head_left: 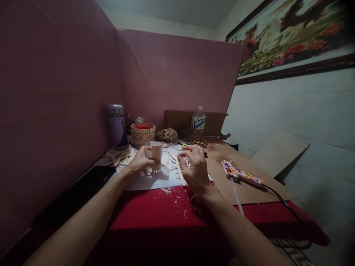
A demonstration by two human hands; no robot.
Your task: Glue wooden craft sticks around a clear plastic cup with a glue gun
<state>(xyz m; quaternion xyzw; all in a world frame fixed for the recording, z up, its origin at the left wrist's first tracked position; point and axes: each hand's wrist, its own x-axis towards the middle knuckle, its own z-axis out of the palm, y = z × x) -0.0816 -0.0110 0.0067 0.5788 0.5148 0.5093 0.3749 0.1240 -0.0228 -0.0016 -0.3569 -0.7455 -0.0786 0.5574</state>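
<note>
My left hand [141, 160] grips a small cup [156, 158] that has wooden craft sticks standing side by side on its right face. The cup is held upright above the white sheet [155, 181]. Right of it, my right hand [194, 168] is raised with its fingers bent and thumb near the fingertips; whether something small is between them cannot be made out. Loose craft sticks [177, 166] lie between and behind the hands. More sticks [119, 157] are piled at the left.
Behind stand a purple bottle [118, 127], a stick-covered basket [142, 136], twine [168, 135] and a clear labelled bottle [198, 122]. A patterned glue gun [241, 175] with a black cord lies on cardboard [249, 192] at right. Wood scraps lie on the red cloth [155, 210].
</note>
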